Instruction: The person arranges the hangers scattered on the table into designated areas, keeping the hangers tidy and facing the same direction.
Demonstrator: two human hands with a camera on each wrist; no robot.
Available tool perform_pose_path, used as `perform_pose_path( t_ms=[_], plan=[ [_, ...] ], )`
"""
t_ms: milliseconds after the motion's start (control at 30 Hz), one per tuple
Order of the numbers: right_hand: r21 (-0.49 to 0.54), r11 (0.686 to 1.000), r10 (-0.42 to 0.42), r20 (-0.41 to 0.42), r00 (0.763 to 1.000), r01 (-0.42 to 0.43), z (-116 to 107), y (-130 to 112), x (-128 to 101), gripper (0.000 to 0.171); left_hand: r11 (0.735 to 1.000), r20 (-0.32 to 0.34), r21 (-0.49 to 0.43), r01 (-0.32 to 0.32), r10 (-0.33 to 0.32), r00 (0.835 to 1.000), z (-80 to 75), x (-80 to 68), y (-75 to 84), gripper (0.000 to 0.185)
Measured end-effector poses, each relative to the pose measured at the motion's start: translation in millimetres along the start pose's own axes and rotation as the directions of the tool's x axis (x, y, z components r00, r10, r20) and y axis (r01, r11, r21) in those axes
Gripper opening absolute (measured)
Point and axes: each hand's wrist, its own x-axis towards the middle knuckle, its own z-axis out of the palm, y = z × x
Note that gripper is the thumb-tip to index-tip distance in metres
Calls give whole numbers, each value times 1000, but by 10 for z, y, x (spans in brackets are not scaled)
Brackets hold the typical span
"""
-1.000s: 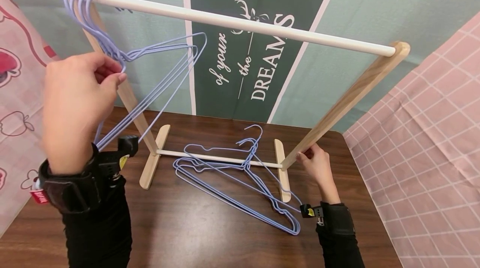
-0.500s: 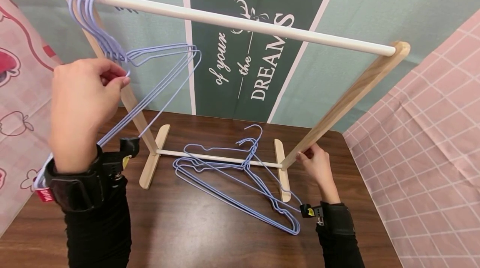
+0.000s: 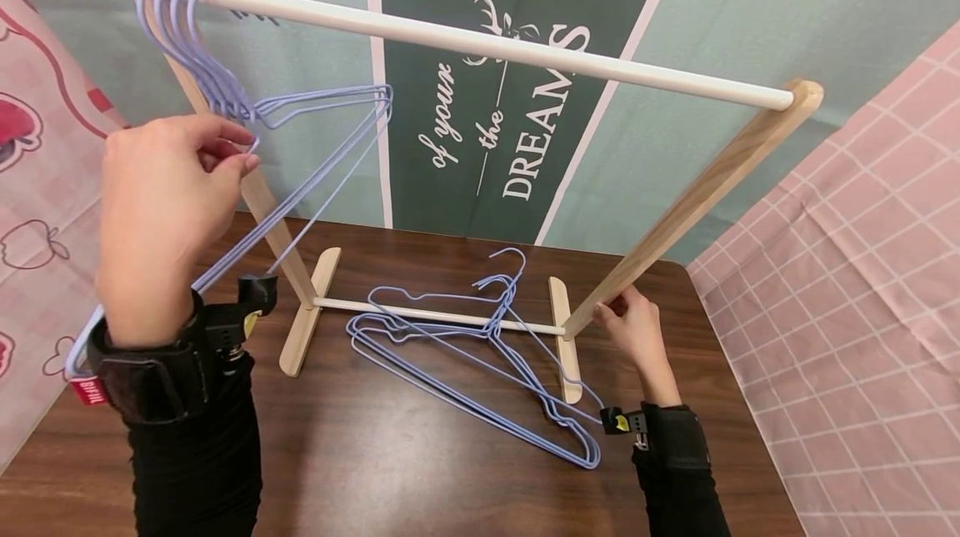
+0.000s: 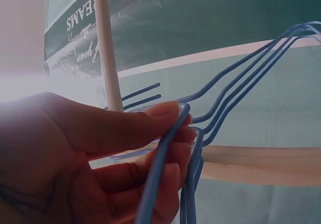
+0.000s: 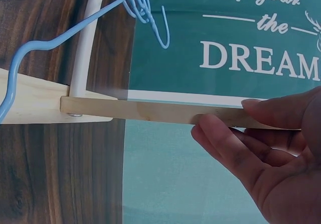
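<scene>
While the lilac wire hangers [image 3: 247,107] hooked at the white rail's [image 3: 480,43] left end are pinched by the left hand [image 3: 161,203], hanging appears under way. The slanted wooden rack leg [image 3: 697,191] near the dark table's [image 3: 420,470] back right corner is gripped by the right hand's [image 3: 636,330] curled fingers. Release seems called for next, then fetching the loose lilac hangers [image 3: 465,370] lying mid-table.

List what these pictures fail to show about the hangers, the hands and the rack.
- Hung hangers: exact count unclear in the head view; the wires overlap, and the left hand covers their lower corner.
- Left wrist view: strong glare washes out the left side, blurring that hand.
- Hangers on the table: tangled, so the count is uncertain.
- Right hand: its fingertips are hidden behind the rack's wooden leg; the right wrist view cuts the hand off at the edge.
</scene>
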Motion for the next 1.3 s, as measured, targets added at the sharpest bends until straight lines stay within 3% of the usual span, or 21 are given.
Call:
perform_pose_path(
  t_ms=[733,1300],
  plan=[
    [-15,1000,-22,-7,1000,22,0,-8,18,16,1000,-64,14,-4,5,998,41,-33,-90,21],
    [-6,1000,-24,-18,1000,24,-2,-7,1,18,993,-37,6,-115,115,993,110,-161,1,20]
  ],
)
